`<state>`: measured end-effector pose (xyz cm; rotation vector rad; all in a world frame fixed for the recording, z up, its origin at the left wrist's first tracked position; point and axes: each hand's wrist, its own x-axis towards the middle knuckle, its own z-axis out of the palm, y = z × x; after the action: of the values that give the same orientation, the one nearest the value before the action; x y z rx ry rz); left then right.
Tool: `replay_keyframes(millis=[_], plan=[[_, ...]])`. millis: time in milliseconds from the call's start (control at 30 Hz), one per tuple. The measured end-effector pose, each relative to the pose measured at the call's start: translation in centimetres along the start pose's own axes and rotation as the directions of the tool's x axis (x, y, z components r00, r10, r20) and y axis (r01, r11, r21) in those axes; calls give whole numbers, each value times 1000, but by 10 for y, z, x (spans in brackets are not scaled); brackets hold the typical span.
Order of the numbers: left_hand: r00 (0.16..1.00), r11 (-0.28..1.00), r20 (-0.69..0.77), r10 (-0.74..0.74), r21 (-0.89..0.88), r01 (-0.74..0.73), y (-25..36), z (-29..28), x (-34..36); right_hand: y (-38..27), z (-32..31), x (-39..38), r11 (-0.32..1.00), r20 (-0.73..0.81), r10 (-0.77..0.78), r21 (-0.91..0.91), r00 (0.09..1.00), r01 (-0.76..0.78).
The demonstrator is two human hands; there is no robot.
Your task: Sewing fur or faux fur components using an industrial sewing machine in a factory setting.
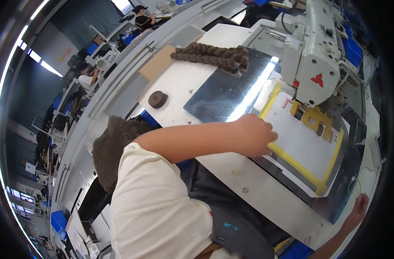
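Observation:
My left hand (254, 136) reaches across to the near left edge of a white sheet (292, 144) bordered with yellow tape. Its fingers are curled, and whatever they may hold is hidden. On the sheet, a yellow metal clamp frame (311, 118) lies below the head of a white industrial sewing machine (320, 64). Far to the right, my right hand (357, 208) is at the table's side edge, its fingers stretched out and nothing visible in them. The sheet rests over a shiny dark metal plate (212, 97).
A brown, fluffy ribbed fabric piece (212, 56) lies at the far side of the white table (223, 170). Nearer is a round brown roll (158, 99). Brown furry material (115, 151) sits left of my arm. Two people work at other machines in the left background.

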<state>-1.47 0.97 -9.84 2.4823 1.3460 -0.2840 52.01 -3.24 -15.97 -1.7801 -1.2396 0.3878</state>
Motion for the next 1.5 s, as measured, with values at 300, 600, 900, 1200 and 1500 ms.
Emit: replay_keyframes(millis=[300,600,900,1200,1500], plan=[[227,289,-380,-897,-115,950,-208,-12,-328,-100,162,-64,813,605,-570,316,556,489],[-309,-309,-13,-951,-35,951,-208,152,-541,-80,171,-65,873,630,-475,246,615,422],[-360,-382,170,-917,-121,916,-220,131,-535,-83,168,-66,855,612,-503,247,610,457],[-247,-240,103,-963,83,967,-238,124,-529,-80,168,-64,872,634,-475,242,610,426],[-337,-379,210,-918,-211,901,-240,136,-506,-79,170,-65,871,649,-469,227,599,435]])
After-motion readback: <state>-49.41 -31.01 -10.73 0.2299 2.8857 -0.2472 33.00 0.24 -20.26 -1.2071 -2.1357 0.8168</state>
